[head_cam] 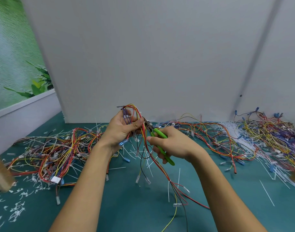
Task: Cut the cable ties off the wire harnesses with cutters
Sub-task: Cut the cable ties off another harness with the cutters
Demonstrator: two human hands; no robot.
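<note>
Head view, bench work. Left hand [122,131] holds up a multicoloured wire harness of red, yellow, purple and black leads [133,113] at frame centre. Its fingers and thumb are curled round the bundle, the loop stands above the fist, and the loose tails hang toward lower centre over the teal bench mat [126,213].

Right hand [171,144] is wrapped round the green-handled side cutters [157,134]. The handles run from lower right up toward upper left, and the dark steel head sits just right of the left thumb, at or against the red leads. Blades parted or closed: cannot tell, since the head is small and partly behind wires.

Key relation — the bundle runs roughly vertical at the left-hand pinch, and the cutters' long axis comes in diagonally from the right, so the blades would meet the bundle crosswise. The cable tie itself is not resolved; judged to lie at the thumb, where the nose points. The right hand is the nearer working hand, and the left only presents the harness.

Risk, as judged: the red leads lie right at the blades — the nose must catch tie only, not insulation.

Surround: heap of tangled harnesses at left [51,151], a second heap at right [268,133], and white clipped tie scraps at lower left [18,210].
</note>
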